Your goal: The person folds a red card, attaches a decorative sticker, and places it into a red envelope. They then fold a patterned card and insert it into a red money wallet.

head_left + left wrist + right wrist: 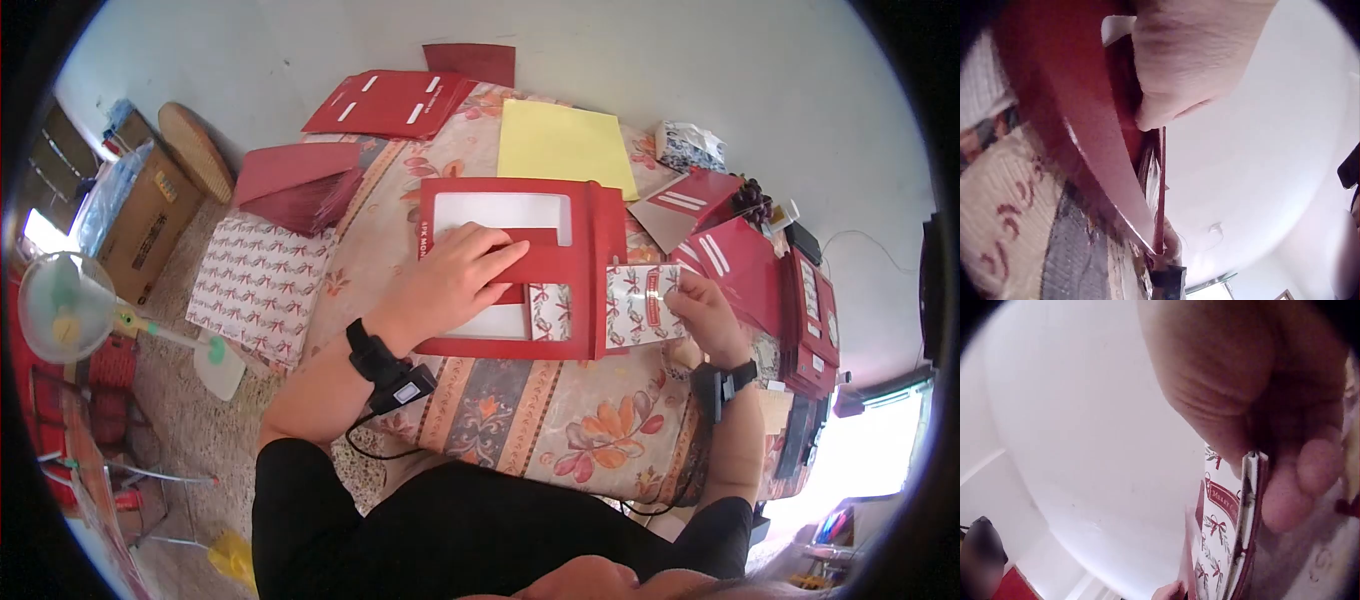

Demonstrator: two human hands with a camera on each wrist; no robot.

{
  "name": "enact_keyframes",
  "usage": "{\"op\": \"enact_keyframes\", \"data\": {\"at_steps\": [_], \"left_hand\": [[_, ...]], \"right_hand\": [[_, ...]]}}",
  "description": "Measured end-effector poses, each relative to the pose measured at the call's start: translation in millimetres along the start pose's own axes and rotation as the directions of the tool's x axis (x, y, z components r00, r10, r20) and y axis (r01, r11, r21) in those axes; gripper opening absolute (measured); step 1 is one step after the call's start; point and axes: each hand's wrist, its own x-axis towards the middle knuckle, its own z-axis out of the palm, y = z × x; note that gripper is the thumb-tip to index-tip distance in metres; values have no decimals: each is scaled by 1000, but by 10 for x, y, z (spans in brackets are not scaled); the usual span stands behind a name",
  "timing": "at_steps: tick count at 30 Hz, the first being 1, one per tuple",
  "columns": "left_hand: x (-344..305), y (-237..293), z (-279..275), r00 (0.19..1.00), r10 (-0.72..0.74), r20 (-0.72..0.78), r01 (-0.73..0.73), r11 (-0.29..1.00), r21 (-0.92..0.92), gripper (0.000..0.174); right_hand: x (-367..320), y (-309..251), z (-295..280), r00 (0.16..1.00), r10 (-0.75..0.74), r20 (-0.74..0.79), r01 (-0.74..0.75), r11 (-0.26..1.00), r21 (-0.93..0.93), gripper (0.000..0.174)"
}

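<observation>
A red cardboard sheet [560,265] with cut-out windows lies on the flowered table cover, its raised fold [600,270] running along the right side. Across its middle rests my left hand [462,275], fingers spread over the card. My right hand [708,312] pinches the right edge of a white card piece [628,305] printed with red bows and a red label, at the fold. In the right wrist view this patterned piece [1217,519] shows a layered edge between thumb and fingers. More bow pattern [550,310] appears in the lower right window.
Red card stacks lie at the back [385,105] and back left [300,185], above bow-patterned sheets [260,285]. A yellow sheet [565,150] lies behind the red cardboard. More red cards [735,265] and a red stack [810,320] are at right. A fan [68,305] stands left.
</observation>
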Motion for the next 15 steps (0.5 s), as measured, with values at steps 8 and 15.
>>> {"op": "enact_keyframes", "data": {"at_steps": [8,15], "left_hand": [[3,-7,45,999,-44,23,45,999,-19,45],[1,24,50,996,-71,57,78,987,-140,46]], "right_hand": [[-75,-48,85,996,73,45,-73,997,2,18],[-40,-9,127,992,84,93,-79,995,-53,17]]}}
